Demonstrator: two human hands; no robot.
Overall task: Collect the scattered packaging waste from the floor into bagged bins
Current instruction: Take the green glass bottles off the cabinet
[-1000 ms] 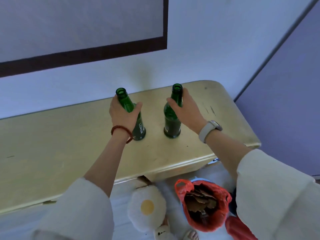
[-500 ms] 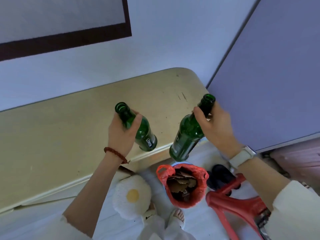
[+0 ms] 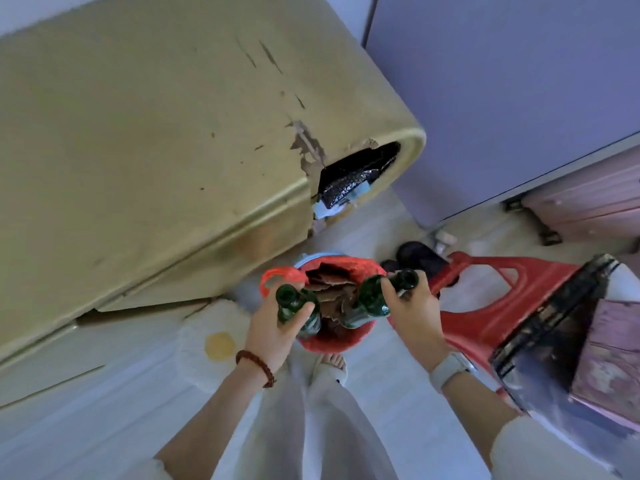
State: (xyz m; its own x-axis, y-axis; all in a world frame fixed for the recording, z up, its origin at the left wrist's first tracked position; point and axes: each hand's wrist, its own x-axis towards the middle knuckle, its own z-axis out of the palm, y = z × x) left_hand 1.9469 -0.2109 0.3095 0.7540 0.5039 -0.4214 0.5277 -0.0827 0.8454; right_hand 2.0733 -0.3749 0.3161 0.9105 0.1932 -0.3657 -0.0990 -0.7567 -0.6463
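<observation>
My left hand (image 3: 273, 329) grips a green glass bottle (image 3: 289, 301) by its neck. My right hand (image 3: 414, 311) grips a second green bottle (image 3: 372, 301) near its neck, mouth pointing right. Both bottles hang over the bin lined with a red bag (image 3: 332, 341) on the floor, their bases dipping into its opening. Brown cardboard scraps (image 3: 329, 284) fill the bag between the bottles.
A worn yellow table (image 3: 156, 133) with a broken corner stands over the bin at the left. A red plastic stool (image 3: 502, 306) lies to the right, beside a dark-edged box (image 3: 554, 323). A white egg-shaped cushion (image 3: 207, 344) and my sandalled foot (image 3: 330, 367) are on the pale floor.
Both hands lifted the bottles off the table and lowered them to the red-bagged bin. My view tilted down toward the floor.
</observation>
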